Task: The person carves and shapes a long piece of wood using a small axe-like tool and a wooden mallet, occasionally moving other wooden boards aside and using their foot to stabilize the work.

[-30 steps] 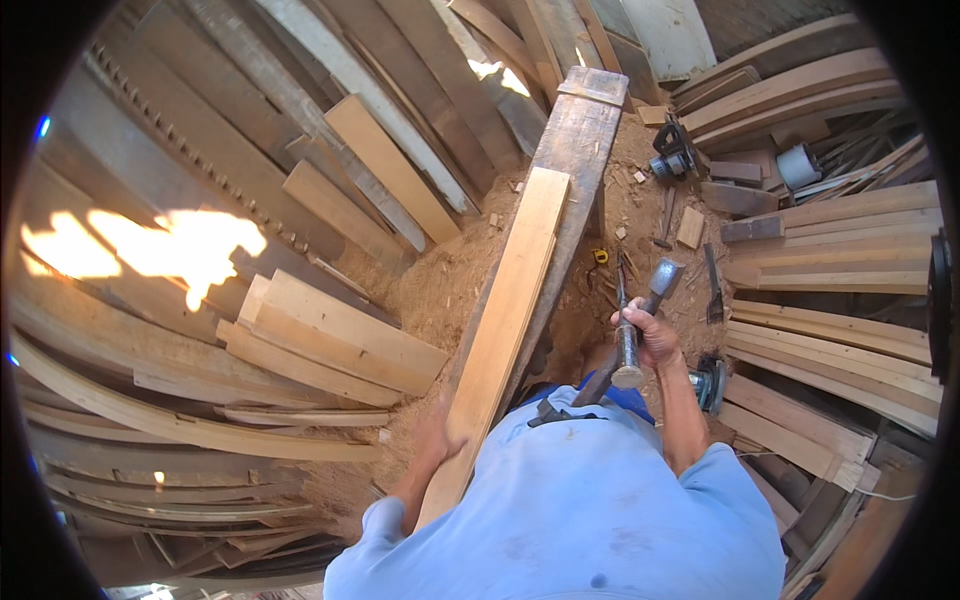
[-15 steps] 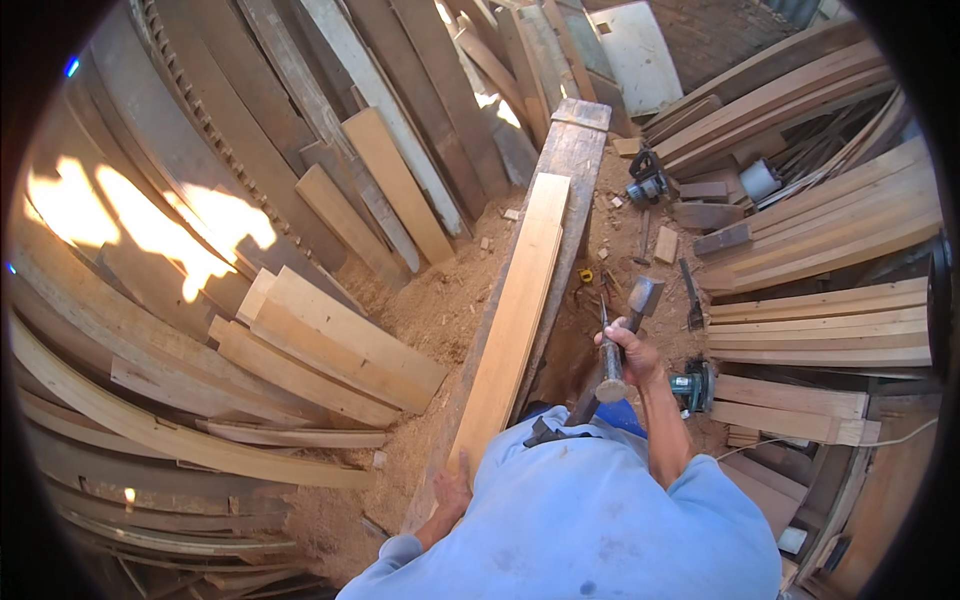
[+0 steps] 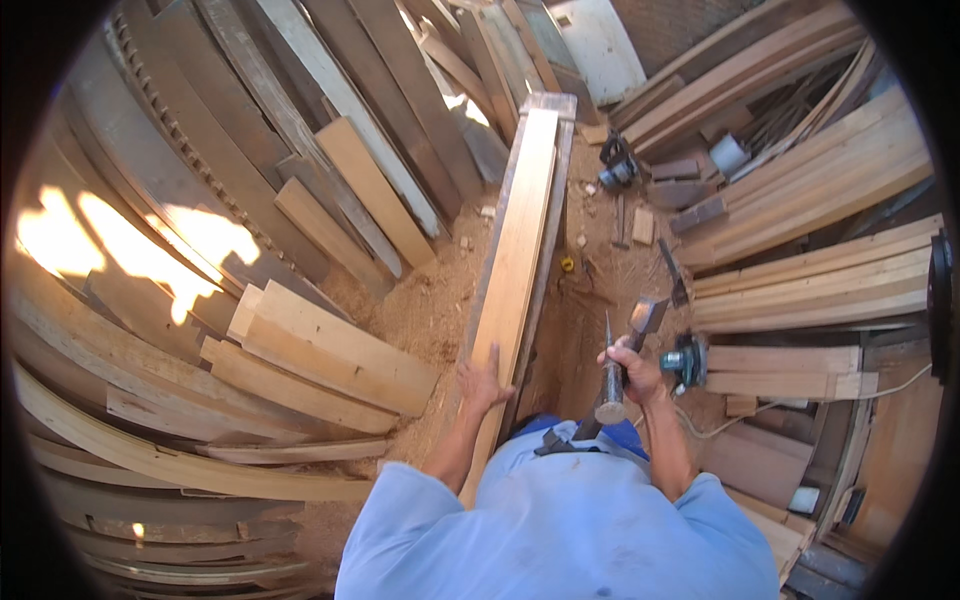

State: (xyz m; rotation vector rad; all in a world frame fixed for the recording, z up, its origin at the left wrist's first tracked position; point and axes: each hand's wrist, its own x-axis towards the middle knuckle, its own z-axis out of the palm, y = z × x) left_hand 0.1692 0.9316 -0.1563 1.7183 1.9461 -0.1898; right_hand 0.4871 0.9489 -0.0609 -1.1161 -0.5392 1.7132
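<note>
While the left hand (image 3: 482, 384) lies flat with fingers spread on the near end of a long pale plank (image 3: 517, 262), the right hand (image 3: 634, 372) is closed around a hammer (image 3: 627, 357), its head pointing toward 1 o'clock. The plank runs from the person toward 12 o'clock, resting on a darker beam (image 3: 552, 210). Sawdust (image 3: 432, 300) covers the ground at 10 o'clock. Stacked boards (image 3: 310, 350) crowd 9 o'clock; more boards (image 3: 810, 285) fill 3 o'clock. A grinder (image 3: 688, 362) sits just beside the right hand.
</note>
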